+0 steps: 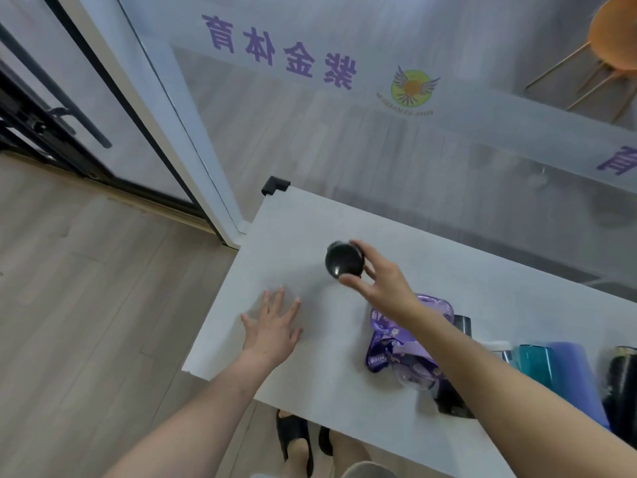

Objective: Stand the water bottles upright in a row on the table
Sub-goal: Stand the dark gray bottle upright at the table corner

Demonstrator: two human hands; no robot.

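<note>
A black bottle stands upright near the left end of the white table, seen from above by its round lid. My right hand grips the lid with thumb and fingers. My left hand lies flat and open on the table to the left of it, holding nothing. Behind my right forearm lies a purple transparent bottle with a printed strap. Farther right lie a dark bottle, a teal bottle, a blue-purple bottle and a black bottle, partly hidden by my arm.
A glass wall with purple lettering runs along the table's far edge. A black corner guard caps the far left corner. A door frame stands to the left. An orange chair is beyond the glass. My sandalled feet are under the near edge.
</note>
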